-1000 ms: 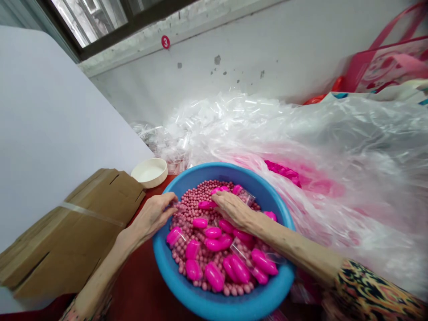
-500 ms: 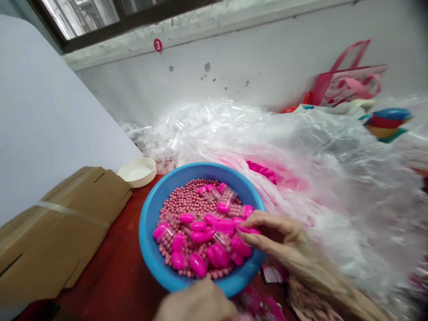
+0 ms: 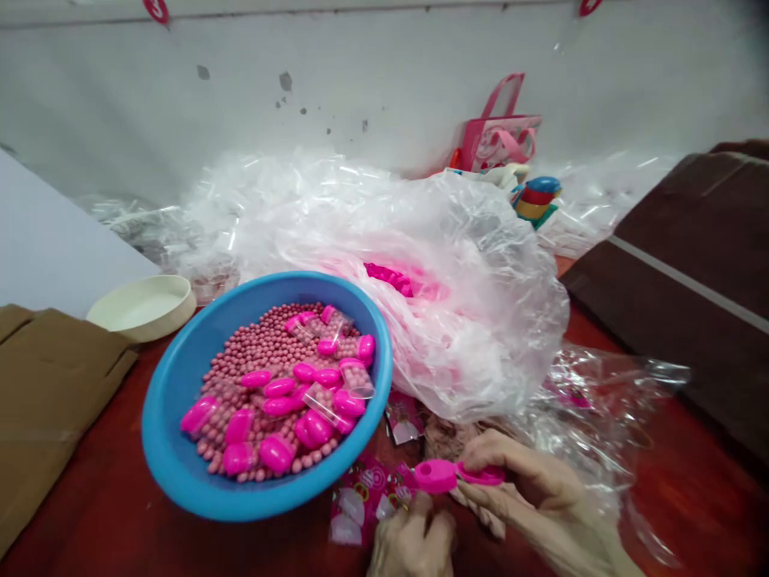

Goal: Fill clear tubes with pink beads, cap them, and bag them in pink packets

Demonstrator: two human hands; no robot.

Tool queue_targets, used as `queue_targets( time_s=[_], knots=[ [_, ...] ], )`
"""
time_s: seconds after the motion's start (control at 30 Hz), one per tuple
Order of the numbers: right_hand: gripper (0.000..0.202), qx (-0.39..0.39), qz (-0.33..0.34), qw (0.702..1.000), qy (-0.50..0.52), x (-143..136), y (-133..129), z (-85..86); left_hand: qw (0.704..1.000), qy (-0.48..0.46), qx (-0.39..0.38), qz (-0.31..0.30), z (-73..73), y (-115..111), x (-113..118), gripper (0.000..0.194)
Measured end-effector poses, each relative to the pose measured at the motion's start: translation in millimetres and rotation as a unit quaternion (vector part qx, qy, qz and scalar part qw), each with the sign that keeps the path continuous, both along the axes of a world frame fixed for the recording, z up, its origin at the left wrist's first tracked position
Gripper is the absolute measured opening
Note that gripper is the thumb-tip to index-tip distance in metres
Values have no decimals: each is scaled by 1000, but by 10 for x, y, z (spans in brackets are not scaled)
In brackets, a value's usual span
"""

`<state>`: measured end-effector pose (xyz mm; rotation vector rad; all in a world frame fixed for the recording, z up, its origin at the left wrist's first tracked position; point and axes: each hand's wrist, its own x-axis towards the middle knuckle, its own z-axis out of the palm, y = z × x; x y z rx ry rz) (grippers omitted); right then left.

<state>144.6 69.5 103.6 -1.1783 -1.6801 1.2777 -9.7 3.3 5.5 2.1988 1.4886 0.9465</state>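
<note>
My right hand [image 3: 529,485] holds a bright pink plastic piece [image 3: 436,476] between thumb and fingers, to the right of the blue basin. My left hand [image 3: 414,541] is just below that piece, its fingers curled at small printed pink packets [image 3: 376,493]; whether it grips one is unclear. The blue basin [image 3: 155,425] holds many small pink beads [image 3: 264,340] and several clear containers with pink caps [image 3: 276,453], filled with beads.
Flattened cardboard [image 3: 54,409] and a cream round tray [image 3: 144,308] are at the left. A clear plastic bag [image 3: 469,320] with pink pieces lies behind. A brown box [image 3: 690,240] stands at the right, a pink handbag [image 3: 501,144] by the wall.
My right hand has left the basin with the pink piece and moved over the table at its right. My left hand has moved beside it. The view has turned right.
</note>
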Motion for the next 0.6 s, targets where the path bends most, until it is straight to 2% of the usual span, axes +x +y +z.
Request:
queue_targets(
  time_s=[0.13, 0.23, 0.3, 0.37, 0.43, 0.53, 0.6],
  knots=[
    [21, -60, -33, 997, -43, 110, -153, -137, 996, -81, -35, 6, 27, 97, 2, 12],
    [28, -140, -78, 986, -55, 179, -248, -217, 988, -140, -58, 14, 114, 162, 8, 16],
    [30, -161, -82, 981, -67, 208, -285, -240, 982, -176, -70, 5, 165, 198, 31, 14],
    [29, -140, -61, 983, -106, 212, -302, -248, 974, -210, -83, -4, 191, 223, 65, 10],
    [27, -83, -45, 983, -160, 191, -309, -264, 966, -238, -98, -8, 187, 235, 98, 5],
    [24, -5, -50, 975, -215, 145, -316, -311, 957, -266, -117, -13, 156, 237, 127, 9],
    [26, 9, -53, 974, -222, 127, -316, -337, 953, -275, -129, -16, 140, 237, 130, 10]
  ],
)
